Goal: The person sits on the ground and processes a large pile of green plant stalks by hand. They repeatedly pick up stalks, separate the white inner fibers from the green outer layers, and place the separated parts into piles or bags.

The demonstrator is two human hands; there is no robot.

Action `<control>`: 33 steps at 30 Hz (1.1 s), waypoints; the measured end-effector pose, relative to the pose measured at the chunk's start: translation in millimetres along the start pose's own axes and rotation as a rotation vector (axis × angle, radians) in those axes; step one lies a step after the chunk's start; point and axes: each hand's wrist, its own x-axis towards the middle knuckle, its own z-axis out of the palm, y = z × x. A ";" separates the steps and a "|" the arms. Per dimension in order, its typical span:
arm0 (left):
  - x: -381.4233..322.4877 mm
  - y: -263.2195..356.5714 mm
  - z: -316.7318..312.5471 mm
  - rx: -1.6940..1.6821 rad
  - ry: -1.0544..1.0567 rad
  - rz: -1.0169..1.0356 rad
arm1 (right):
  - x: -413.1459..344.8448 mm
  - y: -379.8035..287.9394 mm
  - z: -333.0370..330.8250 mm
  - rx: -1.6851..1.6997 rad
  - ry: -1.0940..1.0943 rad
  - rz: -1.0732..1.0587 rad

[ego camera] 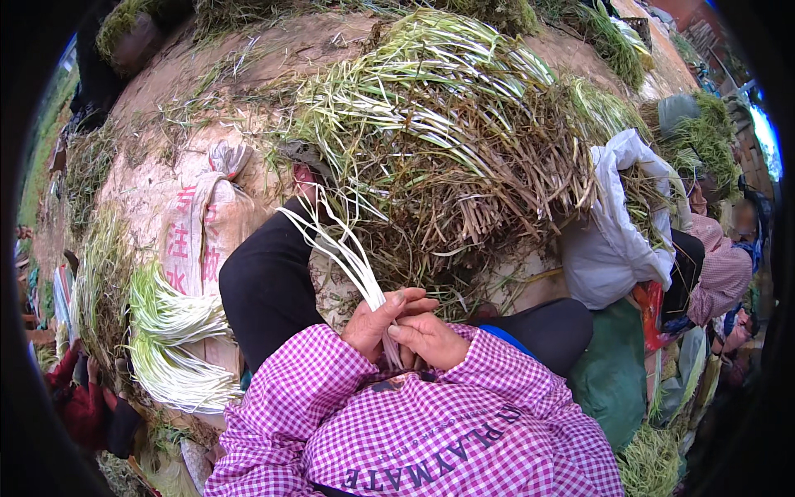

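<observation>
A small bunch of long, peeled-looking white stalks stands tilted in front of my chest, its thin tips fanning out up and to the left. My left hand grips it around the middle, thumb on top. Close against it, my right hand pinches the bunch near its lower ends; some of its fingers are hidden. Beyond my hands lies a big heap of green and white stalks with brown, soil-stained root ends. To my left, clean white stalks with pale green tops lie in two neat bundles.
A tied woven sack bearing red writing lies left of my bent knee. On the right stands an open white sack with plant trimmings, beside a green sheet. Other people sit at both sides, one in a red sleeve.
</observation>
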 end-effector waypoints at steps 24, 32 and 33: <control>10.1 3.3 -21.4 -0.094 0.385 0.087 | 13.7 -52.5 -168.7 -1.292 1.123 -0.298; 11.8 -1.8 -24.9 -0.088 0.397 0.109 | 12.6 -56.7 -185.5 -0.441 1.121 -0.487; 13.1 0.0 -23.9 -0.079 0.391 0.108 | 10.9 -62.1 -182.8 -0.391 1.130 -0.484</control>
